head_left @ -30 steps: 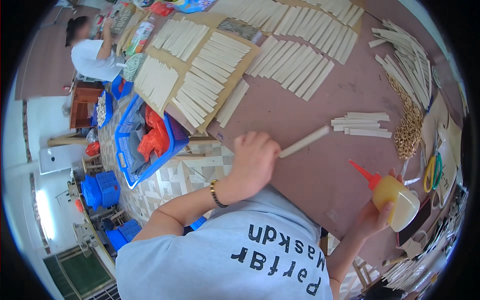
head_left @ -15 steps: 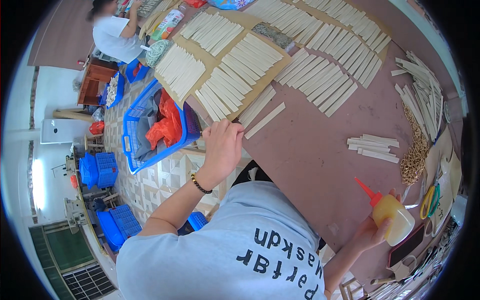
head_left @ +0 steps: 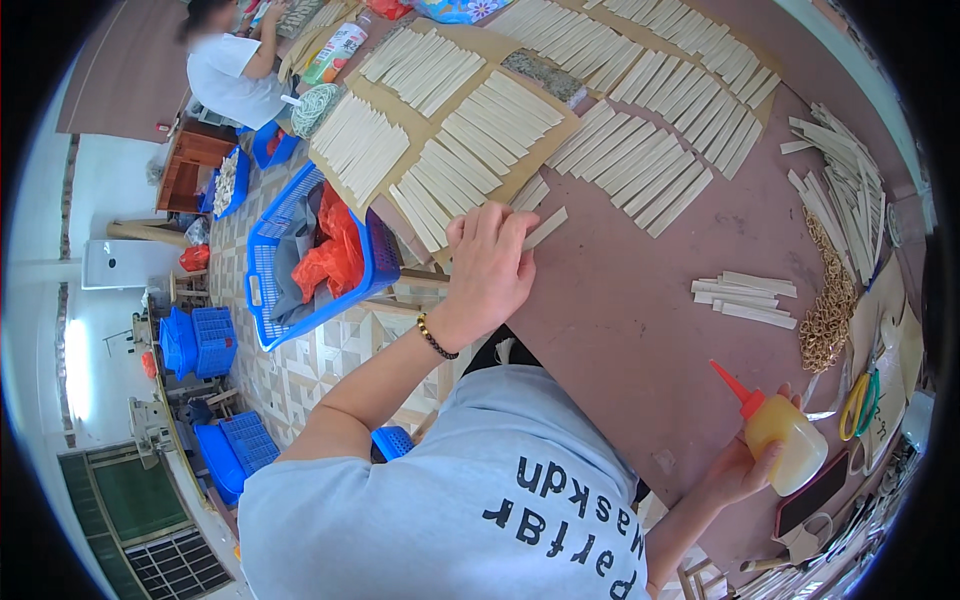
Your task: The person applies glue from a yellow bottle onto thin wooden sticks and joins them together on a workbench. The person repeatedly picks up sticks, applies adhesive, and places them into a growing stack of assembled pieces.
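My left hand [head_left: 491,265] is at the table's near edge, beside a sheet of brown card [head_left: 408,175] bearing rows of pale flat strips. Its fingers are bent and close together, with the tips hidden. It covers the near end of a loose pale strip [head_left: 546,227]; whether it grips that strip is hidden. My right hand [head_left: 742,472] is wrapped round a squeeze bottle [head_left: 785,440] of yellowish liquid, probably glue. The bottle tilts, its red pointed nozzle [head_left: 729,381] aiming up and left above the table.
More strip rows [head_left: 640,170] cover the far table. A small strip stack [head_left: 745,297], a gold chain pile [head_left: 827,310], scissors [head_left: 860,400] and a phone [head_left: 812,495] lie to the right. A blue basket [head_left: 330,325] stands left of the table. Another person [head_left: 232,75] sits far left.
My left hand has moved right and slightly up, from the card's corner onto the loose strips' near ends. My right hand and the bottle have hardly moved.
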A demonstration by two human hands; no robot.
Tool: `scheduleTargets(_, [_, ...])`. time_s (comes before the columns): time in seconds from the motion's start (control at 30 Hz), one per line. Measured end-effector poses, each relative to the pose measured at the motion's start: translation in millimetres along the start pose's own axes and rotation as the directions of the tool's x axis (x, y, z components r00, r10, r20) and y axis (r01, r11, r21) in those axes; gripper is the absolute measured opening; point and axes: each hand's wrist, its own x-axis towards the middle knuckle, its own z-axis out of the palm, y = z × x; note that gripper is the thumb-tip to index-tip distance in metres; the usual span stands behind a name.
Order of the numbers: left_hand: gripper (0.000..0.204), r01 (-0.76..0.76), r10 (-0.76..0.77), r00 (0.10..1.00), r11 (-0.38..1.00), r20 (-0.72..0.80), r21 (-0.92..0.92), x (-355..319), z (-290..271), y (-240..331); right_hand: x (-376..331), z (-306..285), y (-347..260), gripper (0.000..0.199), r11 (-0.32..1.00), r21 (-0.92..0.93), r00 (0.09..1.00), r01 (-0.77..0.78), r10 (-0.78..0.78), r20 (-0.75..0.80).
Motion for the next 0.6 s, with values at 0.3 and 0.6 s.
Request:
scheduleTargets(0.3, [0.049, 0.036, -0.035, 0.999, 0.998, -0.039, 0.046, 9, 3, -8, 0, 2, 0, 0.067, 1.000, -0.011, 1.000, 0.005, -0.006, -0.018])
scheduleTargets(0.6, [0.050, 0.010, -0.006, 0.999, 0.997, -0.053, 0.072, 12, 4, -5, -1, -3, -1, 0.067, 0.998, 0.060, 1.000, -0.008, 0.009, -0.025])
